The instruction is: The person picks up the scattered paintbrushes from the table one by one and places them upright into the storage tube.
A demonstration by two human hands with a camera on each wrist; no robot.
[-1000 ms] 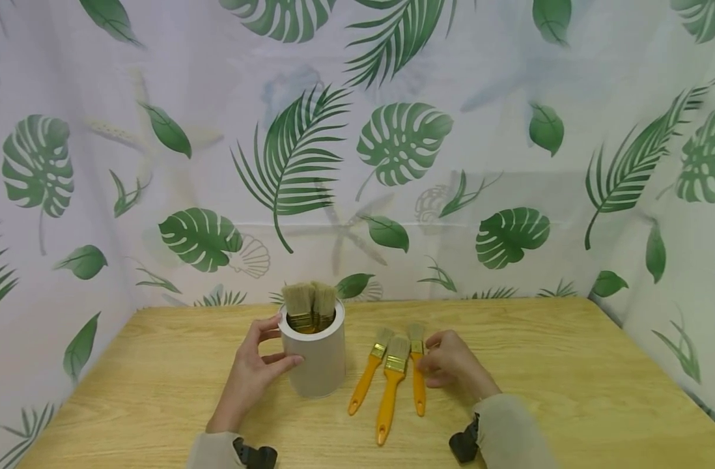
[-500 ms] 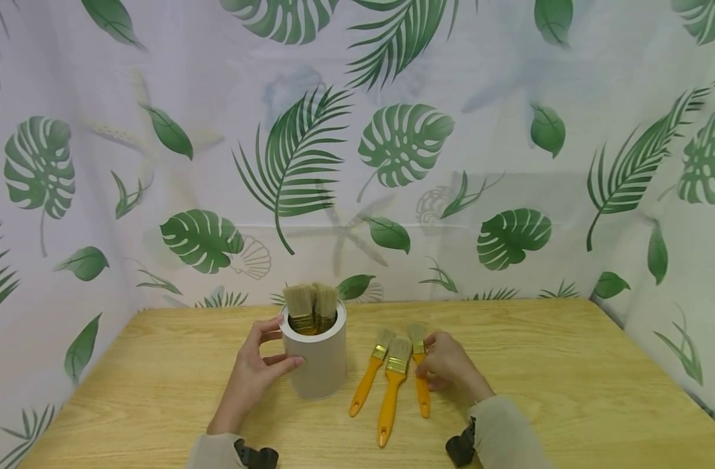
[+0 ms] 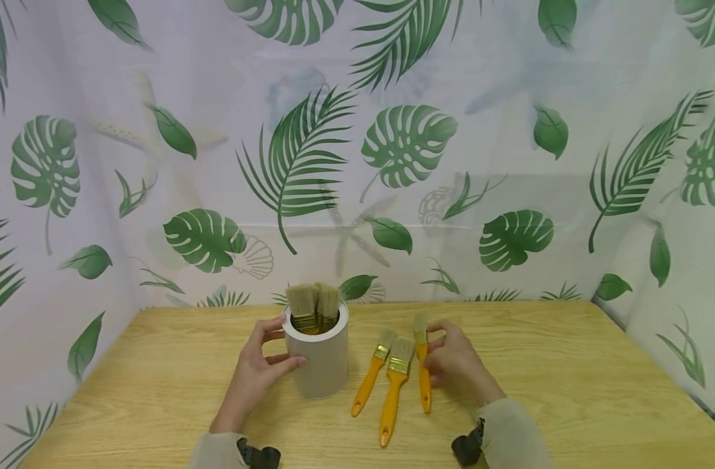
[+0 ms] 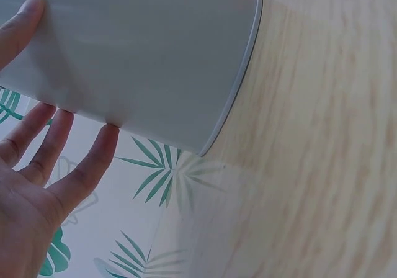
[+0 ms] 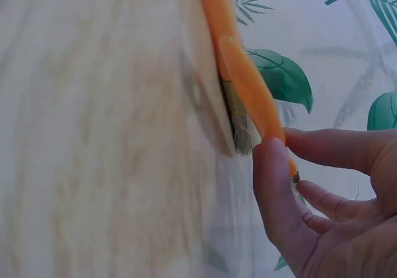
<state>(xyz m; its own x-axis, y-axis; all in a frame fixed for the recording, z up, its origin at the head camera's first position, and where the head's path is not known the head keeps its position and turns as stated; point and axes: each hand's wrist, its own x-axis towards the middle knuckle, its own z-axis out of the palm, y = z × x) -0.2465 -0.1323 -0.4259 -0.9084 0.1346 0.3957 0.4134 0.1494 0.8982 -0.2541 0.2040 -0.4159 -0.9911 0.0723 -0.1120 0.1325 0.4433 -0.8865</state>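
While left grip [image 3: 256,366] clasped the can [image 3: 322,368], likely to steady it, right grip [image 3: 453,360] pinched an orange-handled brush [image 3: 422,354].

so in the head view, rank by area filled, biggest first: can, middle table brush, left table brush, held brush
1. Can
2. Middle table brush
3. Left table brush and held brush: too alike to rank, the held one being partly covered
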